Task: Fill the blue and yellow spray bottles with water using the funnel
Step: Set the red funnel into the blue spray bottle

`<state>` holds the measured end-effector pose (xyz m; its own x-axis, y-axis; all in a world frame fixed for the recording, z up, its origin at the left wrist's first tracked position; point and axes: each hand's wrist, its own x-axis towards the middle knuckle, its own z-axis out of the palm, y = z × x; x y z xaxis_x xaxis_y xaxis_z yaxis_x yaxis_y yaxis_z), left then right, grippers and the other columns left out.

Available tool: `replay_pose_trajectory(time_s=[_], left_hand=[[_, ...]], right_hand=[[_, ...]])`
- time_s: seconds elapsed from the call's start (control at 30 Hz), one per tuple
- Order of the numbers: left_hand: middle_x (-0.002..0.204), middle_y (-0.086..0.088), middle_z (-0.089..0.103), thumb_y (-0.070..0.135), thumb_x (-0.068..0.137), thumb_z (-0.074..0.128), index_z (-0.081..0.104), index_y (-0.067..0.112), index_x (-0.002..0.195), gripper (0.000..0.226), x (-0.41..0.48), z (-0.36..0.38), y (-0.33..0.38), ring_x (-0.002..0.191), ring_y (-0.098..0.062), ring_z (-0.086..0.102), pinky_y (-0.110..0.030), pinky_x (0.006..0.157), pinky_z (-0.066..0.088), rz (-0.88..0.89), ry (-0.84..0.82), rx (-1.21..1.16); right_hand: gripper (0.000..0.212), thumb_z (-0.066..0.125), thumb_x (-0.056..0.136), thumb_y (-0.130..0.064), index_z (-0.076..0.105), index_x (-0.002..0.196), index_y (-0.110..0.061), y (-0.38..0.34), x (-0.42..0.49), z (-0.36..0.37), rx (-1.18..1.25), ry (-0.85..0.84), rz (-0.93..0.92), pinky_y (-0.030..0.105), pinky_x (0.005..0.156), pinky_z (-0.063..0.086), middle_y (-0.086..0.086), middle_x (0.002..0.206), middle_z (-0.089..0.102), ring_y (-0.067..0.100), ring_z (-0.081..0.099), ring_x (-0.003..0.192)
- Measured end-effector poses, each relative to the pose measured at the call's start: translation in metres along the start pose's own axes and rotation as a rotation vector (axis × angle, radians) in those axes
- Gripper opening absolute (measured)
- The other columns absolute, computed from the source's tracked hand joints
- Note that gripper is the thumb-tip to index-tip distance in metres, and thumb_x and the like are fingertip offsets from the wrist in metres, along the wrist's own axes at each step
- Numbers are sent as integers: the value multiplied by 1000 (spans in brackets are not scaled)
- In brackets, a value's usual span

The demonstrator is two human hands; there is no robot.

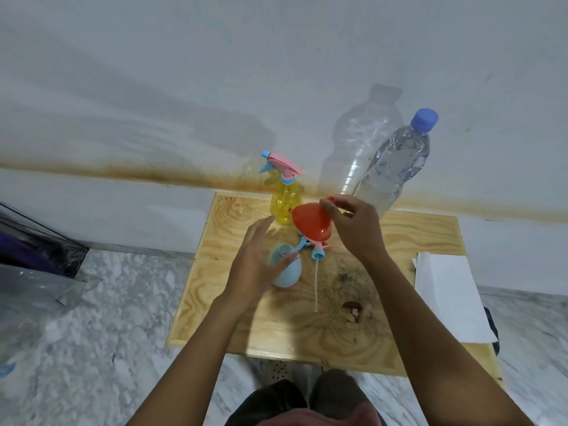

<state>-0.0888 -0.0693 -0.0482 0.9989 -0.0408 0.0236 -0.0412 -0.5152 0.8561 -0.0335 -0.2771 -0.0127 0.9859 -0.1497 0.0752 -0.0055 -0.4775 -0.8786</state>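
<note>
Left hand (255, 265): I am holding it open beside the blue spray bottle (290, 275), fingers straight and spread, thumb lying across the bottle's front (whether it is pressing, I cannot tell).
Blue spray bottle: it is standing on the bench (276, 327) with its neck uncapped. It is looking empty, so I am judging it light, smooth and easy to tip. I am thinking the belly, below the neck, is the place to steady it.
Spray head (318, 255): it is lying on the bench just beside the blue spray bottle, its white dip tube pointing toward me.
Funnel (310, 221): it is hanging tilted above the spray head, its spout sitting in no neck yet. I am judging it stiff, thin and nearly weightless, so the rim is the part to hold.
Right hand (353, 229): I am pinching the funnel's far rim between thumb and fingertips.
Yellow spray bottle (284, 204): it is standing just behind the funnel, its pink and blue top sitting on it.
Water bottle (396, 167): it is standing by the wall with its cap on and looking full. I am expecting it to be the heaviest thing here, with thin walls that give under a squeeze, so I am planning a whole-hand hold round the middle.
</note>
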Motion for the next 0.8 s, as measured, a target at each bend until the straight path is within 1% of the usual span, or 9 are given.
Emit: replay_pose_trajectory(time_s=[0.07,0.13,0.27,0.33,0.43,0.53,0.67,0.73,0.8], left_hand=[[148,14,43,39,80,79,44,35,144,73,3,-16,12,132,1,43,-6,99,35,162,58,21],[144,8,51,33,81,79,54,31,139,62,7,-29,22,132,-7,49,-19,105,42,312,96,73],[126,2,66,30,84,76,72,21,121,38,10,-49,34,116,-16,63,-39,94,53,462,98,148],[118,1,69,26,86,76,74,18,116,31,10,-54,38,108,-16,66,-38,89,55,517,104,179],[103,1,73,22,88,73,76,13,111,24,8,-59,48,94,-13,68,-30,84,54,553,122,145],[90,0,74,13,88,73,78,10,105,18,6,-61,55,83,-9,67,-26,78,53,514,163,93],[79,3,72,14,90,71,79,13,98,11,4,-58,55,76,-16,68,-33,75,57,262,212,-6],[76,4,72,15,90,71,79,14,94,9,4,-57,54,73,-14,68,-31,73,58,97,205,-82],[69,-12,69,15,90,71,78,15,88,7,6,-56,52,66,-16,66,-31,69,57,-33,162,-156]], right_hand=[[24,71,89,-30,76,103,-10,-13,-4,-6,41,-104,-21,6,72,46,-6,87,73,-9,65,77],[24,73,88,-28,77,100,-7,-23,-7,-8,114,-157,-2,9,72,50,-3,84,75,-4,68,75],[23,72,89,-26,76,96,-3,-39,-15,-10,320,-183,83,20,73,57,5,84,77,9,73,77],[21,72,89,-30,76,89,-9,-46,-18,-10,337,-203,106,18,69,56,4,81,75,6,70,72],[28,71,87,-41,76,85,-14,-51,-22,-7,330,-213,179,31,76,60,14,83,74,13,68,74],[33,65,92,-44,75,97,-13,-59,-31,-7,361,-248,222,29,74,59,5,78,70,12,67,71],[39,61,94,-41,60,130,-26,-57,-46,-17,410,-395,208,26,77,59,2,99,75,16,75,86],[36,62,94,-35,61,129,-26,-54,-52,-18,410,-413,180,31,83,60,1,99,77,18,75,89],[32,63,94,-30,65,125,-20,-52,-56,-16,423,-387,170,33,84,60,3,95,78,18,76,88]])
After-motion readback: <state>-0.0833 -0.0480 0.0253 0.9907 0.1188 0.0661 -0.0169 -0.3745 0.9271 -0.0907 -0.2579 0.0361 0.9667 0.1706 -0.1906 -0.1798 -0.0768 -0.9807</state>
